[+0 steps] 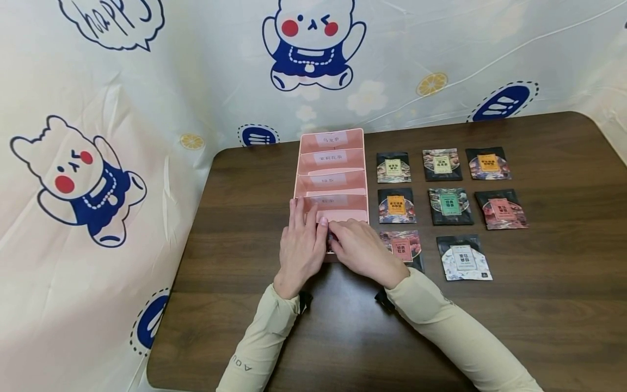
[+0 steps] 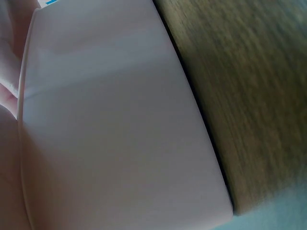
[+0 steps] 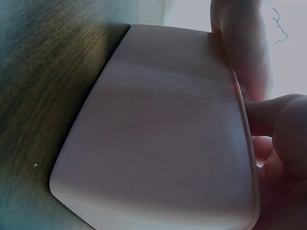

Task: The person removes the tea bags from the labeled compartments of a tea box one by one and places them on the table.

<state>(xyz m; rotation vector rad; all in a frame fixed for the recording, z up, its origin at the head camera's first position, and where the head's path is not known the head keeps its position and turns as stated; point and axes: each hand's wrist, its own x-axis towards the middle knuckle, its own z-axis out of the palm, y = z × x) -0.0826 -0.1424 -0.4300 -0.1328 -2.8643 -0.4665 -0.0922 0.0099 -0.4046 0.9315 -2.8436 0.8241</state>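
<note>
A long pink divided box (image 1: 296,163) stands on the table, its compartments marked with white labels. Over the box's front left edge lies my left hand (image 1: 302,242), fingers stretched forward, thumb pointing inward. My right hand (image 1: 364,247) reaches over the front right edge with bent fingers dipping into the front compartment. A sliver of something dark (image 1: 330,245) shows between the hands; whether the right fingers pinch it is hidden. Both wrist views are filled by the pink box's outer side (image 2: 115,134), with parts of the right hand (image 3: 283,139) at its rim in the right wrist view.
Tea sachets lie in rows right of the box, among them a green-labelled one (image 1: 450,207), a red-labelled one (image 1: 502,209) and a white one (image 1: 464,258). Another red-labelled sachet (image 1: 403,247) is partly covered by the right hand. A patterned cloth (image 1: 215,71) hangs behind the table (image 1: 553,305).
</note>
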